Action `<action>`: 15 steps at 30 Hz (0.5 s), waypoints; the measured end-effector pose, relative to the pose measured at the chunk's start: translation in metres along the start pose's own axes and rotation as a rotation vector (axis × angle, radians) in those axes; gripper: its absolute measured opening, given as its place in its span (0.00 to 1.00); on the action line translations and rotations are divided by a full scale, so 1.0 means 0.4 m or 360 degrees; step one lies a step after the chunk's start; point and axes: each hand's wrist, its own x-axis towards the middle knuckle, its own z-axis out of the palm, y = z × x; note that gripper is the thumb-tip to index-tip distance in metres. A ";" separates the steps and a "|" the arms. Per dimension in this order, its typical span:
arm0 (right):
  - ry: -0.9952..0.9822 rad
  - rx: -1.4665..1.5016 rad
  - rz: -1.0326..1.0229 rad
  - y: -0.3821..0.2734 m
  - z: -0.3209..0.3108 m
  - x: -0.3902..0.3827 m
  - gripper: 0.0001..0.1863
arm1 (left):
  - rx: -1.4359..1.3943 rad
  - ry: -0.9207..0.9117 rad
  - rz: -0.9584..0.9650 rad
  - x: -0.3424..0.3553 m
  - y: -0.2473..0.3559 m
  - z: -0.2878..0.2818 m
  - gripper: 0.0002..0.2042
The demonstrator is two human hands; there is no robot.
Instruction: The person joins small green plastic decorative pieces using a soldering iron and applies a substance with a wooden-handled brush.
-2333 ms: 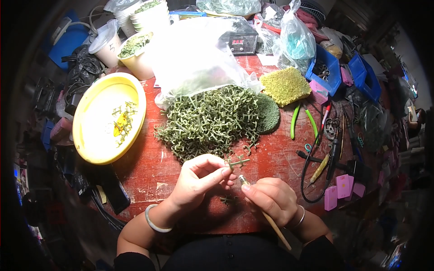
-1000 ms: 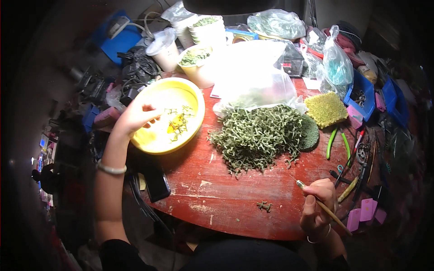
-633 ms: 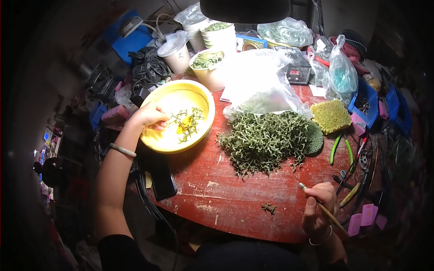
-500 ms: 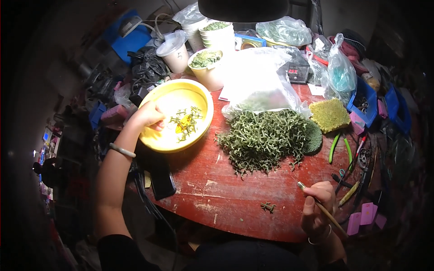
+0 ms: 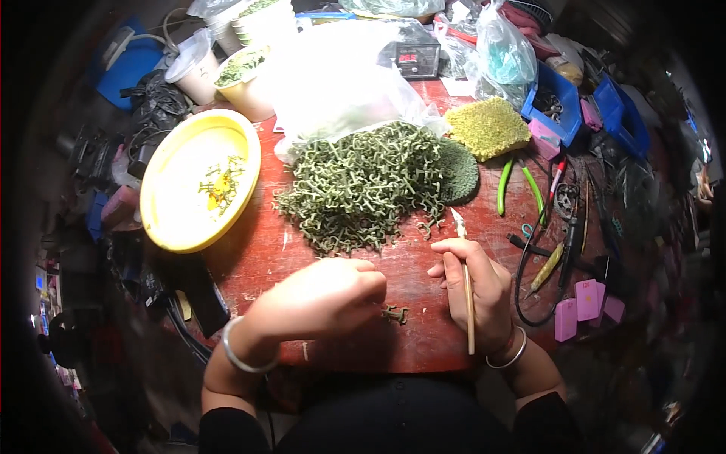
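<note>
My right hand (image 5: 481,291) grips a slim wooden-handled craft knife (image 5: 468,303), its pale pointed tip up and away from me. Beside it on the left, my left hand (image 5: 325,295) is low over the table with curled fingers; whatever they hold, if anything, is hidden. By its fingertips lie a few small branched green pieces (image 5: 395,314) on the red table. Beyond both hands rises a large heap of similar green pieces (image 5: 363,181). At the left, a yellow basin (image 5: 162,189) holds several dark green pieces (image 5: 221,185) around an orange-yellow spot.
A bright plastic bag (image 5: 340,83) lies behind the heap. A round green textured pad (image 5: 458,174) and a yellow-green block (image 5: 489,127) sit to its right. Farther right are green-handled tools (image 5: 505,187), blue bins (image 5: 554,102) and pink blocks (image 5: 587,299). A phone (image 5: 204,295) rests at the left edge.
My left hand has left the yellow basin and come to the small green pieces at the front. My right hand has raised the craft knife more upright. The whole view has shifted.
</note>
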 end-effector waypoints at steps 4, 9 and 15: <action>-0.0017 -0.0016 0.0053 0.001 -0.008 -0.003 0.08 | 0.0053 -0.0023 0.0065 0.021 -0.052 0.054 0.09; -0.0019 -0.0078 -0.0027 0.014 -0.003 -0.001 0.09 | -0.0064 -0.0105 0.0073 0.037 -0.074 0.069 0.09; -0.0054 -0.0040 0.0008 0.009 -0.007 0.005 0.08 | -0.0303 0.0370 0.0157 0.040 -0.079 0.083 0.08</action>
